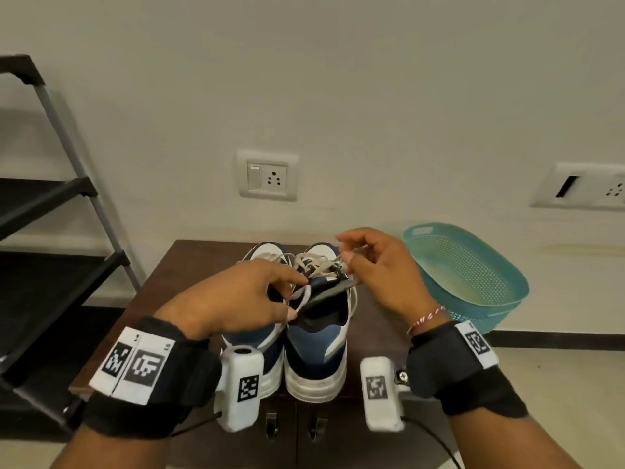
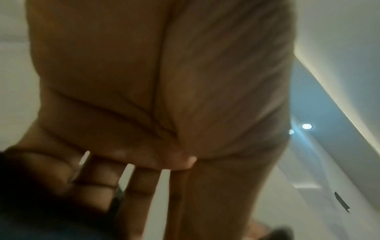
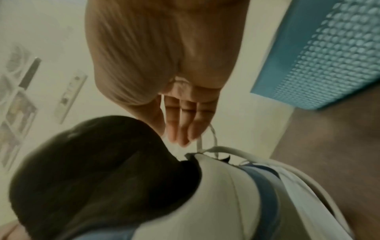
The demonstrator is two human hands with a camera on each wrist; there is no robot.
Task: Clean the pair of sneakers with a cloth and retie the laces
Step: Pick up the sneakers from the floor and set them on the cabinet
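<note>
Two white and navy sneakers stand side by side on a dark wooden cabinet (image 1: 169, 286), heels toward me. The right sneaker (image 1: 316, 353) has its dark tongue lifted and its white laces (image 1: 321, 265) loose. My left hand (image 1: 297, 297) pinches a lace loop between index finger and thumb over the gap between the shoes, hiding much of the left sneaker (image 1: 267, 250). My right hand (image 1: 343, 253) pinches a lace end and holds it up above the toe side. In the right wrist view the lace (image 3: 213, 138) runs from the fingers (image 3: 185, 123) down to the sneaker (image 3: 226, 194).
A teal perforated basket (image 1: 473, 275) stands to the right of the cabinet, close to my right wrist. A dark shoe rack (image 1: 50, 231) fills the left side. Wall sockets (image 1: 267, 176) sit behind the shoes. The left wrist view is filled by my blurred palm (image 2: 144, 97).
</note>
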